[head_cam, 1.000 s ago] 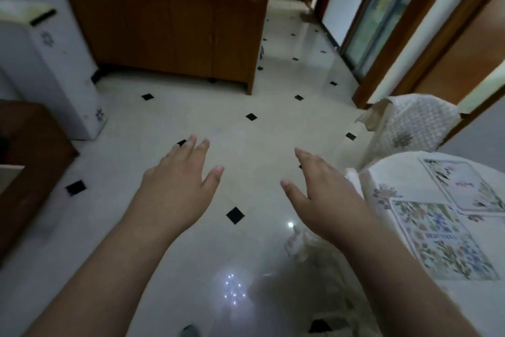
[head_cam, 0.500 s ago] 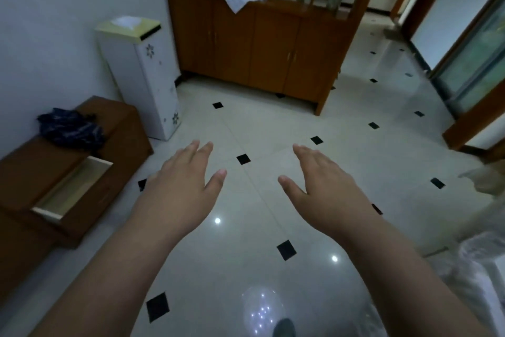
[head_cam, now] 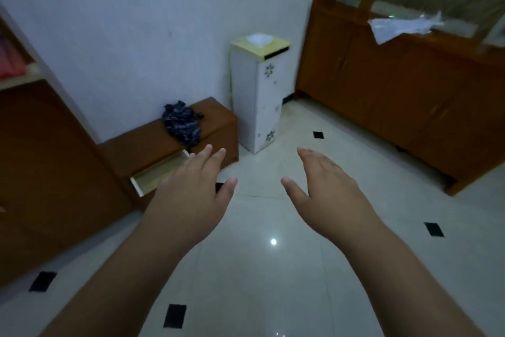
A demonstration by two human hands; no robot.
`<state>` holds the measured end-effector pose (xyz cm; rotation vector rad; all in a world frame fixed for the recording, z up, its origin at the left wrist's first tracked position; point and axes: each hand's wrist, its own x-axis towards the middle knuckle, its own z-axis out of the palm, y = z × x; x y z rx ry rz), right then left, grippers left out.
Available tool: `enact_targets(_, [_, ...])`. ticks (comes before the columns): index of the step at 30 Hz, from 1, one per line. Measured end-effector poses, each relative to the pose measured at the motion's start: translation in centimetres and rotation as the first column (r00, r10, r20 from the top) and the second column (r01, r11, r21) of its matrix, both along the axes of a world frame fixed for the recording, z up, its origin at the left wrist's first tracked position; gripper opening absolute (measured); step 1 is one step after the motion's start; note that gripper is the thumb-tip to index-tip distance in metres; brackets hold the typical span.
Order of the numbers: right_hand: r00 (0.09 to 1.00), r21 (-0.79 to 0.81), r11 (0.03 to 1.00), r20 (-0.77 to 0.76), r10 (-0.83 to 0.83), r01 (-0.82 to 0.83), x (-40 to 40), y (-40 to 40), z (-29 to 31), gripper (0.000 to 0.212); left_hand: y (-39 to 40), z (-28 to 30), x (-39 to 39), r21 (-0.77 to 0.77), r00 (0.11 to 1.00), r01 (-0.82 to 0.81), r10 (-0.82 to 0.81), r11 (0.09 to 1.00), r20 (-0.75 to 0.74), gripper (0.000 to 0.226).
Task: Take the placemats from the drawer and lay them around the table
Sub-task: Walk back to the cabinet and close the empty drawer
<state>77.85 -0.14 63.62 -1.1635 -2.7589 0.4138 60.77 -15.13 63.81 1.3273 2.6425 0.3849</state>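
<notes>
drawer [head_cam: 159, 172] pulled out, behind left hand [head_cam: 191, 197] fingers

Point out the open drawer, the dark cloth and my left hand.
open drawer [head_cam: 153, 176], head view, pale inside wall
dark cloth [head_cam: 181, 123], head view, middle of the bundle
left hand [head_cam: 191, 194], head view, back of the hand

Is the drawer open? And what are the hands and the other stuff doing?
drawer: pulled open, inside partly hidden by the left hand
left hand: fingers straight, holding nothing
right hand: fingers straight, holding nothing
dark cloth: crumpled on the low cabinet
cabinet doors: closed
</notes>
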Motion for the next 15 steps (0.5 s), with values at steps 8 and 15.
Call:
enact_targets(8, [0.946, -0.004, 0.946, 0.012, 0.324, -0.324, -13.5, 5.1, -2.6, 0.073, 0.6, -2.6, -7.8, -0.038, 0.943, -0.329, 0.330, 0.944, 0.034, 0.064])
enact_targets(15, [0.906, 0.040, 0.905, 0.013, 0.423, -0.423, -28.2, 7.4, -7.1, 0.074, 1.7, -6.8, -19.5, -0.055, 0.870, -0.483, 0.486, 0.874, 0.086, 0.066])
